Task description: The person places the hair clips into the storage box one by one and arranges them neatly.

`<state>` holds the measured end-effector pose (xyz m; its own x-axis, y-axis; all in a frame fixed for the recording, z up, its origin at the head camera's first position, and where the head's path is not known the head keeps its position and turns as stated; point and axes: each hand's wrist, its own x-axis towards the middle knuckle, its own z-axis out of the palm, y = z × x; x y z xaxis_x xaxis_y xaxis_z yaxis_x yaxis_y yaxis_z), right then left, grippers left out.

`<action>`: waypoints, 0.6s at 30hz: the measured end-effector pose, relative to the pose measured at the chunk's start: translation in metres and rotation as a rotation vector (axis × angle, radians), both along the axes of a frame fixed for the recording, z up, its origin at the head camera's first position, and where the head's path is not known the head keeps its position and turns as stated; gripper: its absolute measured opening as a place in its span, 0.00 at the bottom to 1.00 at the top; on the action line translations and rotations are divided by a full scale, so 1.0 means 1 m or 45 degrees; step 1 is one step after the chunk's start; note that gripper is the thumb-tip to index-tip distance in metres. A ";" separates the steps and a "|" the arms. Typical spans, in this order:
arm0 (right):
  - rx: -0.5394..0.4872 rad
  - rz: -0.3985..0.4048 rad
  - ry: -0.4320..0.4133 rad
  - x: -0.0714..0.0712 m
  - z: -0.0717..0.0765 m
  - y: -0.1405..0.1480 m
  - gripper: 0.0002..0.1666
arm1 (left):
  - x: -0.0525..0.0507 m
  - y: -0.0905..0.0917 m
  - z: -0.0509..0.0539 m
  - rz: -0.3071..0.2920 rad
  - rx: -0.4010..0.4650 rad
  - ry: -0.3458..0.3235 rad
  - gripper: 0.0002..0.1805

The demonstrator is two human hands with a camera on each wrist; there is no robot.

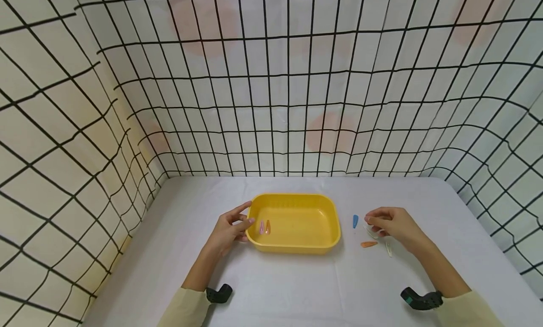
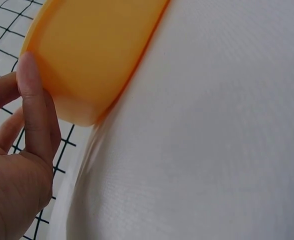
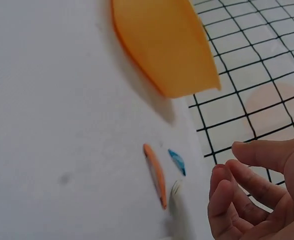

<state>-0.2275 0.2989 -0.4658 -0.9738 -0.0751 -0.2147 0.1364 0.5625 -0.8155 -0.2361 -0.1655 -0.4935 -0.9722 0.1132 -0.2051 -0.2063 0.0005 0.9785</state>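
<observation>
A yellow tray (image 1: 292, 246) stands on the white table, holding a pink hair clip (image 1: 261, 227) and an orange hair clip (image 1: 268, 227) near its left end. My left hand (image 1: 229, 230) grips the tray's left end, thumb over the rim and fingers along the outside. To the tray's right lie a blue hair clip (image 1: 355, 221), another orange hair clip (image 1: 368, 244) and a white hair clip (image 1: 388, 249). Over these hovers my right hand (image 1: 392, 223), fingers loosely bent. In the right wrist view, nothing shows between its thumb and fingers. A whitish clip (image 1: 371, 232) is partly hidden beneath it.
A white cloth covers the table (image 1: 292, 289). Behind it and on both sides rise white walls with a black grid (image 1: 288, 105). Dark camera bands (image 1: 219, 294) sit on both wrists.
</observation>
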 end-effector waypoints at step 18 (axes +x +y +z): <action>0.215 -0.001 0.059 0.007 -0.025 0.009 0.22 | 0.000 -0.001 -0.001 0.005 0.022 -0.020 0.32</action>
